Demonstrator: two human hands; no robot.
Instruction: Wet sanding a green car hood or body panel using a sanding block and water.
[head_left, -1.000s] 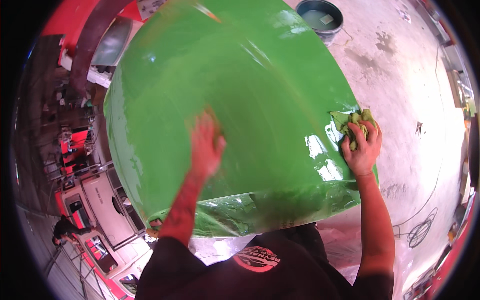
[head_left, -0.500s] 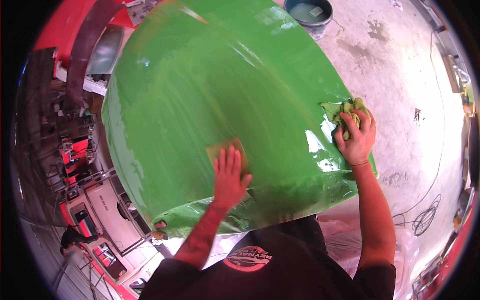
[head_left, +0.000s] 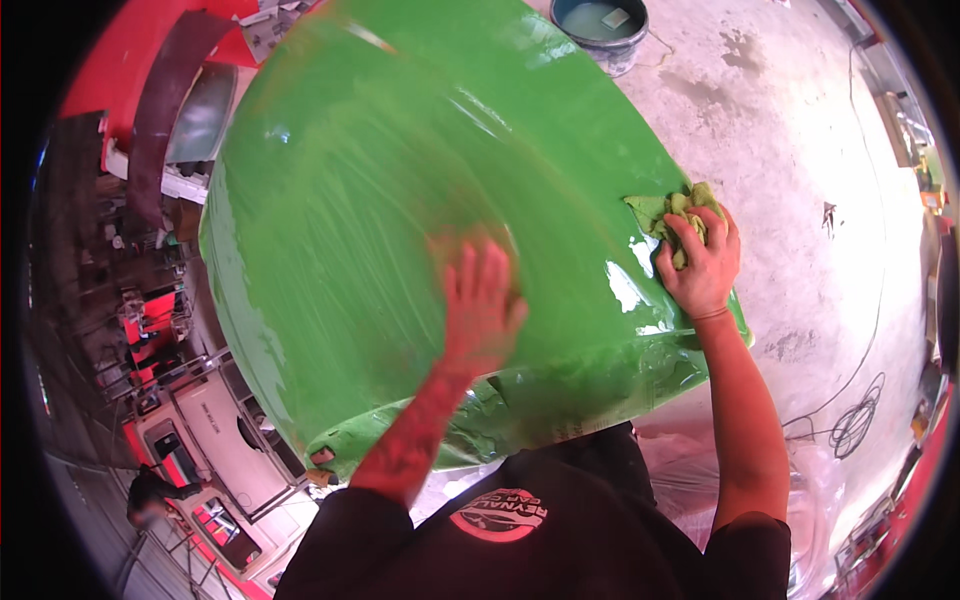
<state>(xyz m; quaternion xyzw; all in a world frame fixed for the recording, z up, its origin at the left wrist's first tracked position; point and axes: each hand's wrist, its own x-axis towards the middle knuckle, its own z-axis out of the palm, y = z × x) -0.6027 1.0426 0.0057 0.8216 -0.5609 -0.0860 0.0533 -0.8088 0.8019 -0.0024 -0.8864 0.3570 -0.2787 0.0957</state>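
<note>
A wet, glossy green car hood (head_left: pixel 330 250) fills the middle of the view, with pale streaks across its surface. My left hand (head_left: pixel 482 305) lies flat on it, fingers stretched out, smeared by motion. Under those fingers is a brownish sheet of sandpaper (head_left: pixel 445 243), blurred and mostly hidden by the hand. At the hood's right edge, my right hand (head_left: pixel 703 262) is closed around a crumpled yellow-green cloth (head_left: pixel 645 208), which rests against the panel.
A dark bucket (head_left: pixel 602 42) of cloudy water with a pale block in it stands beyond the hood. A coiled cable (head_left: pixel 855 425) lies on the concrete floor (head_left: pixel 790 200) at right. Another person (head_left: pixel 155 492) and a red-and-white vehicle (head_left: pixel 215 430) are at lower left.
My left hand has slid up and to the right across the hood with the sandpaper. The right hand keeps its hold on the cloth, and the whole view has shifted slightly.
</note>
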